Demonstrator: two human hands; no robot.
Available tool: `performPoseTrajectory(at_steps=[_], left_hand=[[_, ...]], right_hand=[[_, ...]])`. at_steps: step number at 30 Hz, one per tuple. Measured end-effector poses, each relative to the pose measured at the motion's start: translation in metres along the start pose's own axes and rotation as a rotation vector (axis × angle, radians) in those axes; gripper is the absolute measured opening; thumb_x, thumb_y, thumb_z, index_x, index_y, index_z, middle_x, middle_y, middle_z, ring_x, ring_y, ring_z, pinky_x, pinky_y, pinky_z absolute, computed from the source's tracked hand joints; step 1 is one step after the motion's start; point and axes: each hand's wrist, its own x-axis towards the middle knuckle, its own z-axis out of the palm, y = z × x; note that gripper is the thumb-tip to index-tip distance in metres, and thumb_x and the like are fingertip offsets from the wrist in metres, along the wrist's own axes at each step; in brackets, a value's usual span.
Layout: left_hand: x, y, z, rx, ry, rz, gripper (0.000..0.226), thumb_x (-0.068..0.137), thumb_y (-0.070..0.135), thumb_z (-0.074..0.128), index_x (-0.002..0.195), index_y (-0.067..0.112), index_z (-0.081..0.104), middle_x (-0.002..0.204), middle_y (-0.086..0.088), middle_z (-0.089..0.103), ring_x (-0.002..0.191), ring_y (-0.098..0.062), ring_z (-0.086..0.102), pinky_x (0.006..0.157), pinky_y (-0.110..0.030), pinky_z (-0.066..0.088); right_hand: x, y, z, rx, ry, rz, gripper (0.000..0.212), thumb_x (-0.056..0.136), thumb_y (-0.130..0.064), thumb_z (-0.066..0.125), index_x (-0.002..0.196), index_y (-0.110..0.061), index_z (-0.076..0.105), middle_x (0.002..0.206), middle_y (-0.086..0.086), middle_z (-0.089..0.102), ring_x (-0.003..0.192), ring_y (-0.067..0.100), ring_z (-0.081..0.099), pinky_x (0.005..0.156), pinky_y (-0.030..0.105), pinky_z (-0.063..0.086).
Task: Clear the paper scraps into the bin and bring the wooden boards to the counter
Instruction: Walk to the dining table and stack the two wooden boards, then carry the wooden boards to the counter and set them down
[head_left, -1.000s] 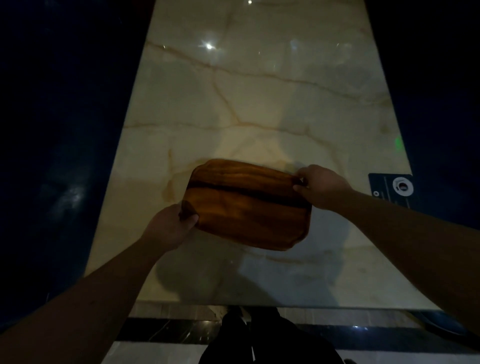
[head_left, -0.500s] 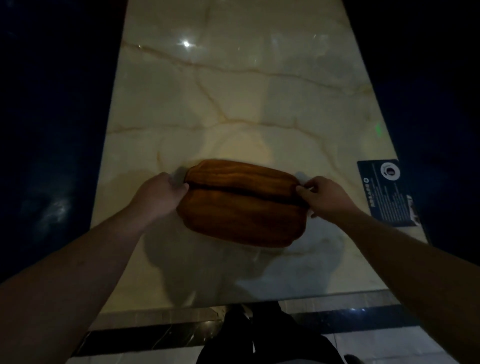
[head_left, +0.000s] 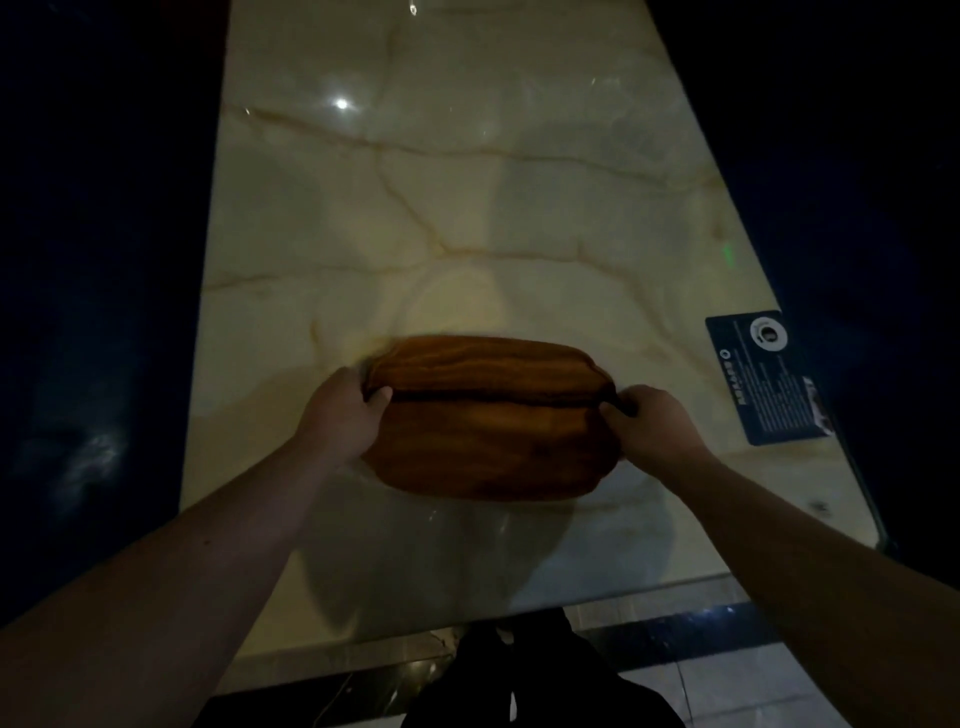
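**Two wooden boards, one grip on each end**

Starting on the left: my left hand (head_left: 343, 415) is curled round the left end of the boards (head_left: 493, 415), thumb on top, fingers tucked under where I can't see them. It looks like two boards stacked, going by the dark seam running across the middle, the far one peeking out behind the near one. They sit over the near half of the marble worktop (head_left: 415, 208); whether they're resting on it or just clear of it, I can't tell.

Solid wood, so I'd guess stiff and a bit heavy, nothing fragile. The finish looks smooth, and the top board could slide off the lower one if I tilt them. Pinching both ends at the seam seems the right hold, keeping the stack level.

My right hand (head_left: 654, 431) is closed on the right end the same way.

Room-wise: the worktop beyond is bare and glossy, dark drop-offs either side. A dark card (head_left: 769, 379) lies flat near the right edge, well clear of my hand. The near edge is close to me.
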Motion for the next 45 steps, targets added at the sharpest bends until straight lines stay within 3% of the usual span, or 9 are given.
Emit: performPoseTrajectory(at_steps=[4,9,19,24,28,34,38,42,45], left_hand=[[-0.024,-0.006,-0.008,-0.113,0.122,-0.009,0.035,0.093,0.031,0.053,0.108,0.000,0.056,0.104,-0.023,0.064,0.096,-0.039,0.059,0.076,-0.041,0.048],[-0.061,-0.013,-0.029,-0.245,0.187,-0.019,0.032,0.096,0.034,0.046,0.106,0.006,0.059,0.093,-0.009,0.062,0.084,-0.028,0.059,0.066,-0.033,0.042],[-0.149,-0.025,-0.072,-0.369,0.488,-0.173,0.032,0.095,0.035,0.047,0.105,0.007,0.058,0.092,-0.008,0.062,0.082,-0.023,0.058,0.070,-0.032,0.046],[-0.209,-0.036,-0.093,-0.462,0.724,-0.405,0.025,0.094,0.033,0.051,0.095,0.010,0.059,0.080,-0.003,0.060,0.077,-0.023,0.060,0.061,-0.032,0.045],[-0.282,-0.043,-0.107,-0.492,0.942,-0.578,0.026,0.094,0.035,0.050,0.096,0.011,0.061,0.080,-0.005,0.064,0.074,-0.023,0.061,0.062,-0.033,0.047],[-0.431,-0.044,-0.102,-0.570,1.236,-0.862,0.024,0.094,0.037,0.048,0.096,0.015,0.058,0.085,-0.006,0.062,0.076,-0.023,0.059,0.069,-0.039,0.051],[-0.543,-0.041,-0.078,-0.652,1.388,-0.988,0.025,0.095,0.032,0.049,0.092,0.010,0.059,0.079,-0.008,0.061,0.072,-0.023,0.060,0.051,-0.030,0.044],[-0.655,-0.034,-0.041,-0.713,1.512,-1.133,0.028,0.094,0.032,0.051,0.087,0.006,0.059,0.077,-0.018,0.062,0.064,-0.031,0.061,0.054,-0.041,0.052],[-0.749,-0.020,-0.004,-0.713,1.632,-1.238,0.026,0.094,0.030,0.052,0.089,0.005,0.060,0.077,-0.018,0.063,0.060,-0.028,0.060,0.046,-0.033,0.047]], right_hand=[[-0.007,-0.010,0.001,0.042,0.042,-0.058,0.025,0.097,-0.026,0.049,0.108,-0.010,0.065,0.094,0.007,0.065,0.085,0.023,0.060,0.075,0.033,0.047],[-0.019,-0.035,-0.008,0.121,0.086,-0.148,0.030,0.098,-0.027,0.046,0.115,-0.011,0.066,0.100,0.004,0.067,0.092,0.021,0.062,0.079,0.033,0.049],[-0.038,-0.088,-0.028,0.165,-0.040,-0.437,0.016,0.096,-0.029,0.052,0.098,-0.026,0.068,0.083,-0.009,0.067,0.080,0.009,0.064,0.063,0.024,0.047],[-0.029,-0.147,-0.018,0.204,-0.180,-0.647,0.017,0.092,-0.032,0.059,0.086,-0.021,0.070,0.085,0.007,0.073,0.082,0.025,0.069,0.075,0.047,0.056],[-0.056,-0.208,-0.001,0.170,-0.321,-0.867,0.021,0.094,-0.033,0.056,0.093,-0.016,0.068,0.090,0.010,0.070,0.085,0.027,0.065,0.078,0.045,0.054],[-0.162,-0.263,0.033,0.110,-0.555,-1.163,0.022,0.095,-0.027,0.055,0.090,-0.010,0.067,0.082,0.010,0.067,0.076,0.026,0.064,0.065,0.038,0.052],[-0.262,-0.266,0.056,0.033,-0.784,-1.307,0.025,0.096,-0.029,0.053,0.088,-0.009,0.065,0.078,0.010,0.064,0.069,0.022,0.062,0.056,0.034,0.048],[-0.370,-0.246,0.081,-0.027,-0.938,-1.422,0.027,0.095,-0.029,0.052,0.081,-0.009,0.062,0.070,0.009,0.059,0.062,0.021,0.056,0.054,0.032,0.040],[-0.464,-0.212,0.099,-0.095,-1.024,-1.505,0.025,0.095,-0.033,0.051,0.083,-0.015,0.062,0.076,0.009,0.062,0.067,0.022,0.060,0.055,0.033,0.045]])
